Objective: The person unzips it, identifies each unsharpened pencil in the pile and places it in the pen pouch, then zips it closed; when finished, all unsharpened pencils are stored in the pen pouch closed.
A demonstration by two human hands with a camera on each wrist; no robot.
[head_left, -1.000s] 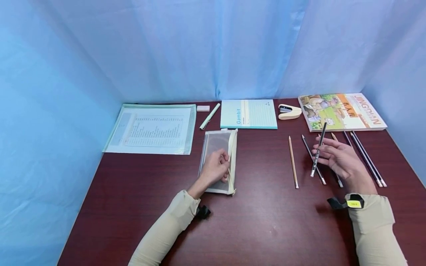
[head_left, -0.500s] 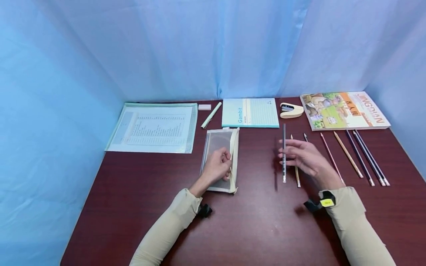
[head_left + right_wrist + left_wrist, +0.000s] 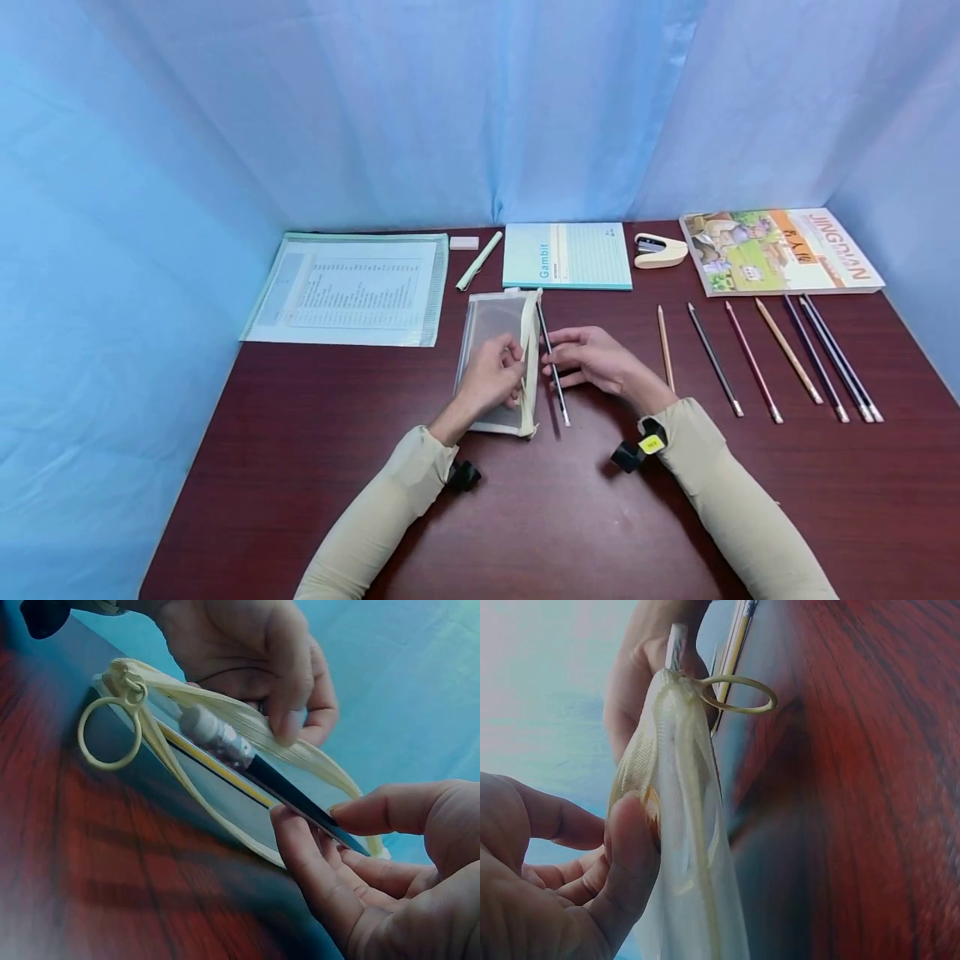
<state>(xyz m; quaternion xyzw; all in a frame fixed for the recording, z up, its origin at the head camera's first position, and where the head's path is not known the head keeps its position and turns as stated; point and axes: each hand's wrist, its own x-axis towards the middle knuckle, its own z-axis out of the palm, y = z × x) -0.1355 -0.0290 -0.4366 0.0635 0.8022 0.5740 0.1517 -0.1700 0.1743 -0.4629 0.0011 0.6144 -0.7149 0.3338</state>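
Note:
A clear mesh pencil pouch (image 3: pixel 495 358) with a cream zip edge lies on the dark red table (image 3: pixel 570 508). My left hand (image 3: pixel 491 375) pinches the pouch's upper zip edge (image 3: pixel 664 795) and lifts it, so its mouth gapes to the right. My right hand (image 3: pixel 592 358) holds a black pencil (image 3: pixel 551 362) with a white eraser end (image 3: pixel 202 724) right beside that mouth. In the right wrist view the pencil (image 3: pixel 292 799) lies along the opening, and a yellow pencil stripe (image 3: pixel 217 771) shows through the pouch. The zip's ring pull (image 3: pixel 109 739) hangs at the near end.
Several pencils (image 3: pixel 750 358) lie in a row on the right. Along the back are a document folder (image 3: pixel 348 287), an eraser (image 3: pixel 463 242), a pale pen (image 3: pixel 477 261), a Gambit notebook (image 3: pixel 566 255), a stapler (image 3: pixel 658 250) and a picture book (image 3: pixel 780 250). Blue cloth walls surround the table.
My right hand has carried the black pencil leftward from the pencil row to the pouch's open edge. My left hand has stayed on the pouch.

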